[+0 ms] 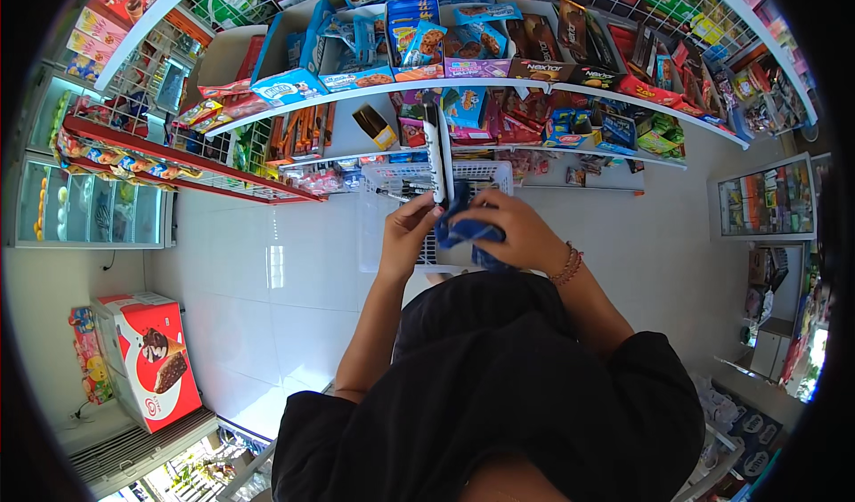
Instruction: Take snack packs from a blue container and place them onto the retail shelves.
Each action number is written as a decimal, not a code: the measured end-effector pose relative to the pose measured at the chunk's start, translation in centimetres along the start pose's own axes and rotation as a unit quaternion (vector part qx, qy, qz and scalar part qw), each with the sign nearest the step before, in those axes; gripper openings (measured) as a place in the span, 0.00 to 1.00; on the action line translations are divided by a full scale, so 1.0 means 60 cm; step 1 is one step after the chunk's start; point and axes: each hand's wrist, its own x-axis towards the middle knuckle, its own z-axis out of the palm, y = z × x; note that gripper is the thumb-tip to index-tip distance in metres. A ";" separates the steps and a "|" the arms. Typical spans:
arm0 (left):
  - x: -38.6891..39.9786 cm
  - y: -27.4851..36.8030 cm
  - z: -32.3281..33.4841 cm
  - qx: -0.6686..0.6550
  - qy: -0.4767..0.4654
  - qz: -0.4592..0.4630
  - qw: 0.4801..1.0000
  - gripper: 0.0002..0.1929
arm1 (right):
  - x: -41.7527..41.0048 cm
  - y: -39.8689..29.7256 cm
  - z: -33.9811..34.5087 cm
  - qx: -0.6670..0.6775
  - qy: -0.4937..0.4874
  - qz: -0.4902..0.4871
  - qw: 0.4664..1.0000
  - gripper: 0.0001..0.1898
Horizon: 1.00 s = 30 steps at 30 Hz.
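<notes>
My left hand (409, 233) pinches the lower end of a white marker pen (433, 158) with black printing, which stands upright before me. In my right hand (520, 232) is a bunched blue cloth (461, 225), pressed close beside the marker's lower end. Whether the cloth touches the pen cannot be made out. Below both hands is a white plastic basket (369, 218) with slotted walls. Several black-and-white markers (399, 189) lie inside it, partly covered by my hands and the cloth.
A shelf edge (374, 91) curves across the front, bearing open boxes of snacks (287, 88). Lower shelves (347, 111) hold more packets. At left are a red-framed rack (200, 158), a glass display case (93, 201) and a red ice cream freezer (157, 362). A glass cabinet (767, 198) stands right.
</notes>
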 end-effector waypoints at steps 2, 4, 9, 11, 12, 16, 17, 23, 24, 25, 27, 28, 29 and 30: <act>0.002 0.020 0.013 -0.013 -0.023 0.010 1.000 0.17 | -0.014 0.007 0.008 0.007 -0.128 0.016 0.992 0.17; 0.003 0.032 0.015 -0.041 -0.036 -0.007 0.998 0.18 | -0.023 0.023 0.003 0.017 -0.138 0.049 0.989 0.17; -0.003 0.038 0.013 -0.113 -0.052 -0.063 0.990 0.17 | -0.027 0.057 -0.043 0.001 0.120 0.110 0.987 0.21; -0.006 0.032 0.016 -0.127 -0.071 -0.078 0.986 0.16 | -0.012 0.041 -0.067 0.111 0.197 0.154 0.962 0.20; -0.009 0.030 0.018 -0.140 -0.088 -0.091 0.982 0.16 | -0.005 0.028 -0.074 0.221 0.267 0.193 0.918 0.20; -0.016 0.021 0.032 -0.146 -0.108 -0.119 0.976 0.16 | 0.009 -0.004 -0.050 0.334 0.310 0.163 0.875 0.16; -0.018 0.017 0.033 -0.165 -0.117 -0.123 0.972 0.15 | 0.011 -0.012 -0.041 0.334 0.312 0.164 0.874 0.16; -0.024 0.008 0.026 -0.208 -0.098 -0.140 0.963 0.12 | 0.013 -0.038 -0.010 0.084 0.177 0.000 0.981 0.16; -0.025 0.014 0.029 -0.197 -0.080 -0.147 0.966 0.11 | 0.013 -0.036 -0.015 0.071 0.125 -0.010 0.990 0.17; -0.026 0.013 0.028 -0.197 -0.079 -0.146 0.966 0.11 | 0.011 -0.033 -0.020 0.058 0.072 -0.018 0.996 0.18; -0.029 0.013 0.027 -0.176 -0.026 -0.186 0.966 0.11 | 0.007 -0.019 -0.035 0.079 -0.004 -0.015 0.997 0.17; -0.027 0.013 0.026 -0.176 -0.026 -0.185 0.966 0.11 | 0.004 -0.010 -0.045 0.099 -0.079 -0.011 0.992 0.17; -0.025 0.013 0.024 -0.219 -0.061 -0.182 0.957 0.11 | 0.000 -0.001 -0.059 0.099 -0.079 -0.012 0.992 0.17; -0.023 0.015 0.021 -0.262 -0.096 -0.176 0.944 0.11 | -0.002 0.006 -0.076 0.105 -0.139 0.029 0.984 0.17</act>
